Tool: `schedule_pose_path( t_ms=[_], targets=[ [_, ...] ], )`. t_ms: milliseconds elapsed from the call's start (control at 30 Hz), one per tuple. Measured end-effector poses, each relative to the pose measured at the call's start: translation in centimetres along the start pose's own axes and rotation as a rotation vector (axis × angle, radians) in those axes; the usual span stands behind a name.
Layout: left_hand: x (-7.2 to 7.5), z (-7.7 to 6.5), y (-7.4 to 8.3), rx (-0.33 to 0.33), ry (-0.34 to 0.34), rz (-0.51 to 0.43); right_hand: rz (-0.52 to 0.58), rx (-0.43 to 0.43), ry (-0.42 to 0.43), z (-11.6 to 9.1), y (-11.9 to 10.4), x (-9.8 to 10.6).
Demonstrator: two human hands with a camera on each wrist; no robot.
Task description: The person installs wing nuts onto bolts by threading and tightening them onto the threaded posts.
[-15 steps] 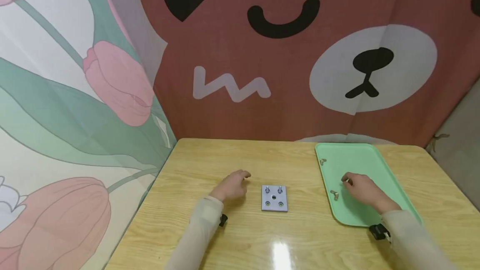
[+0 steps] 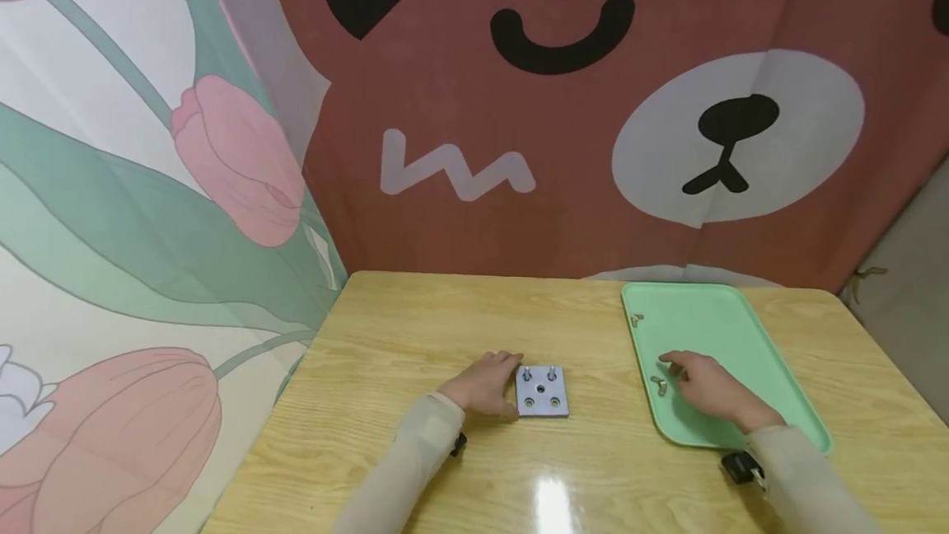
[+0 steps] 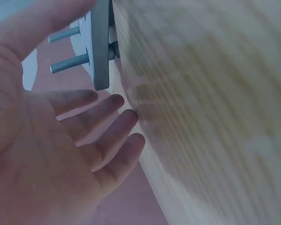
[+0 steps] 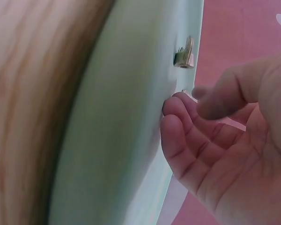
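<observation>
A square metal plate [image 2: 541, 404] lies on the table with two threaded bolts [image 2: 552, 373] standing upright along its far side. Its middle and near corners show holes. My left hand [image 2: 483, 384] is at the plate's left edge, thumb near the near corner and fingers by the far one. In the left wrist view those fingers [image 3: 114, 159] are loosely spread beside the plate. Over the green tray [image 2: 712, 311] hovers my right hand [image 2: 708, 386], its fingers loosely bent and holding nothing. A small wing nut [image 2: 660, 386] lies just left of it, also visible in the right wrist view.
A second wing nut [image 2: 636, 320] lies near the tray's far left edge. The wooden table [image 2: 415, 311] ends at a printed cloth backdrop [image 2: 445, 237] behind, and another flowered cloth [image 2: 111, 287] hangs along the left side.
My left hand has moved right and a little nearer, up to the plate's edge. The right hand has shifted slightly left, closer to the near wing nut.
</observation>
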State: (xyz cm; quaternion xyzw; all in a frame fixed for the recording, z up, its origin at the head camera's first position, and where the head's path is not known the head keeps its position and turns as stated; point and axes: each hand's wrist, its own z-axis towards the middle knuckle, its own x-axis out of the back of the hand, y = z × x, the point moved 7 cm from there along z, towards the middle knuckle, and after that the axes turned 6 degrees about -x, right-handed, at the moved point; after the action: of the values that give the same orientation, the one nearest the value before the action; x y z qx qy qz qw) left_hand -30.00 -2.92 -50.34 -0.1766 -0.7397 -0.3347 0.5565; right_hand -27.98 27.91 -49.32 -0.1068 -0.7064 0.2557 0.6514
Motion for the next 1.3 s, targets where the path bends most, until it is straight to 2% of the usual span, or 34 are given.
schedule_pose_path(
  t_ms=[200, 367, 500, 733, 933, 1300],
  targets=[
    [0.1, 0.7, 0.9, -0.001, -0.008, 0.011, 0.007, 0.012, -0.002, 0.1, -0.7, 0.0],
    [-0.1, 1.2, 1.6, 0.015, 0.045, 0.075, 0.009, 0.008, 0.002, 0.1, -1.0, -0.5],
    [-0.5, 1.5, 1.8, 0.04, 0.06, 0.123, -0.019, 0.026, 0.034, 0.1, -1.2, -0.7],
    [-0.5, 1.6, 2.4, 0.049, 0.034, 0.154, -0.067, 0.087, 0.048, 0.1, -1.3, -0.9],
    [-0.5, 1.9, 2.2, 0.034, 0.019, 0.113, -0.09, 0.132, 0.057, 0.1, -1.6, -0.8],
    [-0.5, 2.3, 2.2, -0.006, 0.01, 0.016, -0.055, 0.11, 0.086, -0.3, -1.6, -0.3]
  ],
)
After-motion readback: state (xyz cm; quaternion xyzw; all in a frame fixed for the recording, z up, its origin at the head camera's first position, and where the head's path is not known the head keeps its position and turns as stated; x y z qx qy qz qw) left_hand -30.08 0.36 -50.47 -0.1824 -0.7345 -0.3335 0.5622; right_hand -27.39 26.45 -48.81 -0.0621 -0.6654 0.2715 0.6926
